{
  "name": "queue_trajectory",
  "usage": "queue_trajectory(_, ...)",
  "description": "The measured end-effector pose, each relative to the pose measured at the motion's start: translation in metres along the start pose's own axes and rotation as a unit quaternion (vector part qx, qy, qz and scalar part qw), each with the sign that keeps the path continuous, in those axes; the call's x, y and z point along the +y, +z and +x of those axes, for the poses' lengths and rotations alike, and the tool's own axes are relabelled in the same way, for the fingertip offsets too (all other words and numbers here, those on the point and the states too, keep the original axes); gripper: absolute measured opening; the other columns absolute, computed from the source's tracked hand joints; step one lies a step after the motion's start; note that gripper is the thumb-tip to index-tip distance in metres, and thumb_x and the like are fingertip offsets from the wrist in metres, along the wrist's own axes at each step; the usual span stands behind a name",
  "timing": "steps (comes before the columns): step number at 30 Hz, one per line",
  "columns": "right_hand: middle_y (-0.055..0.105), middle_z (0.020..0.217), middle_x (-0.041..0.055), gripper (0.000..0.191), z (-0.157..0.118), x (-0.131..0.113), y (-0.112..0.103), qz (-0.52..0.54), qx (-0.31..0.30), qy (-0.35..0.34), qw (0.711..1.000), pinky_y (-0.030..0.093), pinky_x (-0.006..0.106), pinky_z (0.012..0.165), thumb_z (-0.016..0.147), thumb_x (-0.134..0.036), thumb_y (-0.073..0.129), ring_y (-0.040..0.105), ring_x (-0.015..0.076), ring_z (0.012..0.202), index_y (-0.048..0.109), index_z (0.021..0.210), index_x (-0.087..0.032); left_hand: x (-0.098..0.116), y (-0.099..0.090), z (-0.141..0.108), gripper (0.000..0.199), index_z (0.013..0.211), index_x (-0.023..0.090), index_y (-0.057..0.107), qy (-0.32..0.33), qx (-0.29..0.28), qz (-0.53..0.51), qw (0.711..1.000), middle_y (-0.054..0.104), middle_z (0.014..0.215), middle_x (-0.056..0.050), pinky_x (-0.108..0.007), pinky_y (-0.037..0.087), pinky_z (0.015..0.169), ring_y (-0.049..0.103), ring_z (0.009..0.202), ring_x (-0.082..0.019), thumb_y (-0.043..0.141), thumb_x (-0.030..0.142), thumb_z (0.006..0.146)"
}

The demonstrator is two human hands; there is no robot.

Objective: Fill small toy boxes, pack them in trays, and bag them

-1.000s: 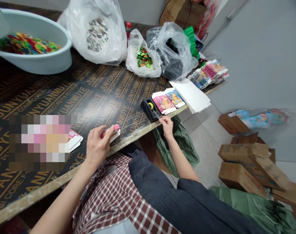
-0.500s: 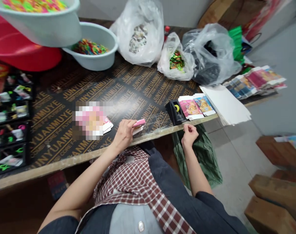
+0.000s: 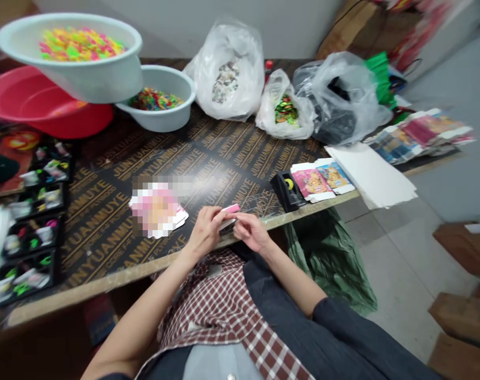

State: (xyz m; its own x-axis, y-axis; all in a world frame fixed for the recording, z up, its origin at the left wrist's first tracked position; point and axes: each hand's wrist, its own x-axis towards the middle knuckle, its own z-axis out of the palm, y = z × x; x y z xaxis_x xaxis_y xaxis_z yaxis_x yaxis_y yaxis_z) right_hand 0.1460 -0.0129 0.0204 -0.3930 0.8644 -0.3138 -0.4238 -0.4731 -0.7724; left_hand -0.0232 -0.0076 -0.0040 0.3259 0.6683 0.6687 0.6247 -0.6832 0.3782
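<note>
At the table's front edge, my left hand (image 3: 206, 229) is closed around a small pink and white cardboard box (image 3: 231, 208). My right hand (image 3: 252, 232) meets the box from the right, index finger stretched along its end and the other fingers curled; anything pinched in them is too small to see. A black tape dispenser (image 3: 288, 191) with a yellow core stands to the right, near the edge. Left of my hands lies a stack of flat pink printed cartons (image 3: 159, 211), partly blurred out.
Pink cartons (image 3: 312, 182), blue cartons (image 3: 335, 176) and white sheets (image 3: 372, 174) lie right of the dispenser. Basins of colourful pieces, including a pale blue basin (image 3: 164, 121), and plastic bags (image 3: 232, 68) line the back. Black compartment trays (image 3: 34, 237) fill the left side.
My right hand has moved left from beside the tape dispenser to the box in my left hand. The left hand still holds the box. The view has shifted slightly.
</note>
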Motion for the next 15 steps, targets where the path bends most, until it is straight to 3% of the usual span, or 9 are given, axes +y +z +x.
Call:
queue_trajectory(3, 0.028, 0.034, -0.0124, 0.031, 0.004, 0.001, 0.001, 0.004, 0.012, 0.010, 1.000, 0.012, 0.025, 0.045, 0.078, -0.044, 0.066, 0.015, 0.0061, 0.037, 0.074, 0.085, -0.015, 0.004, -0.006, 0.004, 0.036, 0.119, 0.021, 0.059, -0.026, -0.044, 0.006, 0.999, 0.064, 0.103, -0.009, -0.037, 0.047, 0.084, 0.058, 0.092, -0.021, 0.047, 0.009, 0.088)
queue_trajectory(5, 0.029, 0.034, -0.0117, 0.033, 0.007, 0.001, 0.001, -0.028, 0.027, 0.006, 0.999, 0.014, 0.025, 0.045, 0.078, -0.049, 0.064, 0.017, 0.0066, 0.037, 0.072, 0.078, -0.017, 0.004, -0.006, 0.008, 0.029, 0.113, 0.021, 0.064, -0.035, -0.030, 0.008, 0.999, 0.065, 0.101, -0.009, -0.037, 0.046, 0.082, 0.058, 0.091, -0.022, 0.052, 0.014, 0.088)
queue_trajectory(8, 0.037, 0.036, -0.0082, 0.044, 0.007, -0.001, -0.004, -0.183, 0.064, -0.028, 0.981, 0.020, 0.025, 0.046, 0.079, -0.057, 0.062, 0.028, 0.0072, 0.039, 0.064, 0.059, -0.018, 0.006, -0.003, 0.017, 0.010, 0.095, 0.021, 0.066, -0.028, 0.022, 0.033, 0.999, 0.066, 0.089, -0.007, -0.034, 0.041, 0.073, 0.057, 0.082, -0.021, 0.059, 0.018, 0.089)
queue_trajectory(10, 0.039, 0.038, -0.0067, 0.051, 0.003, -0.006, -0.011, -0.282, 0.081, -0.050, 0.955, 0.024, 0.025, 0.049, 0.081, -0.062, 0.060, 0.035, 0.0083, 0.042, 0.062, 0.055, -0.018, 0.009, -0.004, 0.024, 0.008, 0.087, 0.021, 0.064, -0.022, 0.024, 0.060, 0.998, 0.065, 0.084, -0.006, -0.034, 0.039, 0.071, 0.057, 0.077, -0.020, 0.057, 0.018, 0.091)
queue_trajectory(15, 0.041, 0.042, -0.0056, 0.059, 0.009, -0.036, -0.025, -0.314, 0.178, -0.170, 0.917, 0.033, 0.027, 0.054, 0.086, -0.069, 0.048, 0.038, 0.0100, 0.043, 0.065, 0.062, -0.019, 0.017, -0.030, 0.032, 0.019, 0.104, 0.018, 0.064, 0.018, -0.070, 0.080, 0.994, 0.067, 0.087, -0.006, -0.035, 0.042, 0.076, 0.061, 0.079, -0.020, 0.050, 0.012, 0.092)
